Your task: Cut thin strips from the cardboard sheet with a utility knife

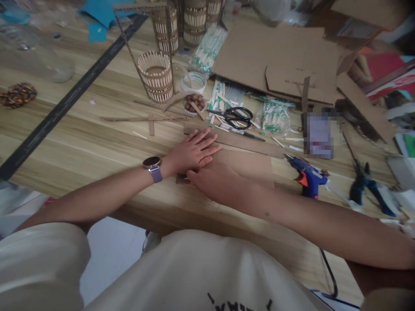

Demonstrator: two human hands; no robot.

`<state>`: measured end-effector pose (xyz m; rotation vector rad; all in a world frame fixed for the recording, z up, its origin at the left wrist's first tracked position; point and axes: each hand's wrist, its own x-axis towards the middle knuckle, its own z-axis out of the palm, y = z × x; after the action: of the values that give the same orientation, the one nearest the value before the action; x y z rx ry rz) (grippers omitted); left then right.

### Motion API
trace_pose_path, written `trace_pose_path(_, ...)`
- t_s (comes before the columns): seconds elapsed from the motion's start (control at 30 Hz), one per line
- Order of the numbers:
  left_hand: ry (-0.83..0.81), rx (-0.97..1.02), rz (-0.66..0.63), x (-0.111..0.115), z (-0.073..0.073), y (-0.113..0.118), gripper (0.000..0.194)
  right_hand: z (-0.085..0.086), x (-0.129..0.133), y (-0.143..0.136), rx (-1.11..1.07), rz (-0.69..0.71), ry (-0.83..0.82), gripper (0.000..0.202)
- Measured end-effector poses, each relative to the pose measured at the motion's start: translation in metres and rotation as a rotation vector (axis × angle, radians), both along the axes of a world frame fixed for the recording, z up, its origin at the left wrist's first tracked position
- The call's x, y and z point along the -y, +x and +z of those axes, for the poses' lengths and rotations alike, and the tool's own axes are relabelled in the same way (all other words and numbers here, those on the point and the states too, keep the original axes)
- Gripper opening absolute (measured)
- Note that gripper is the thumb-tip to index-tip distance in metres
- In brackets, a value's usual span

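Note:
My left hand (193,152) lies flat with its fingers spread, pressing on a piece of brown cardboard (251,166) on the table. Just in front of me, my right hand (217,179) rests low over the same cardboard, touching or nearly touching the left fingers. Its fingers are curled in, and whatever they hold is hidden beneath the hand. A small dark strip end (183,179) shows by the right thumb. Beyond both hands lies a long cardboard strip (246,144).
A blue glue gun (308,175) and pliers (366,188) lie at right. Black scissors (238,117), a pen (241,131) and a bowl of brown balls (193,103) sit beyond my hands. A stick basket (155,77) stands at the back, with cardboard sheets (275,56) beside it.

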<state>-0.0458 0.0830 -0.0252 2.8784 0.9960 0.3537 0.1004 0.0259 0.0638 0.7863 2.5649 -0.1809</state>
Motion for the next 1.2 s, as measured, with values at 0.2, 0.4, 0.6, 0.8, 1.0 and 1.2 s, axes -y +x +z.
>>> trace_pose_path(0.2, 0.007, -0.013, -0.001, 0.000, -0.001, 0.000, 0.047, 0.001, -0.002, 0.000, 0.004, -0.010, -0.013, 0.034)
trace_pose_path(0.4, 0.002, -0.010, -0.001, 0.001, 0.000, 0.000, 0.047, 0.001, 0.000, -0.003, -0.023, -0.020, -0.009, 0.032)
trace_pose_path(0.6, -0.032, -0.010, 0.000, 0.000, 0.001, 0.000, 0.047, 0.019, 0.007, -0.016, 0.074, -0.041, -0.001, 0.042)
trace_pose_path(0.8, -0.034, -0.018, -0.011, -0.001, 0.002, 0.000, 0.045, 0.015, 0.004, -0.010, 0.011, 0.029, 0.056, 0.042)
trace_pose_path(1.0, -0.031, 0.006, -0.002, 0.002, 0.003, 0.001, 0.045, 0.011, 0.002, 0.000, 0.052, -0.001, 0.034, 0.038)
trace_pose_path(1.2, -0.048, 0.006, -0.011, 0.003, 0.008, 0.000, 0.045, 0.015, 0.003, 0.012, 0.131, -0.086, -0.040, 0.040)
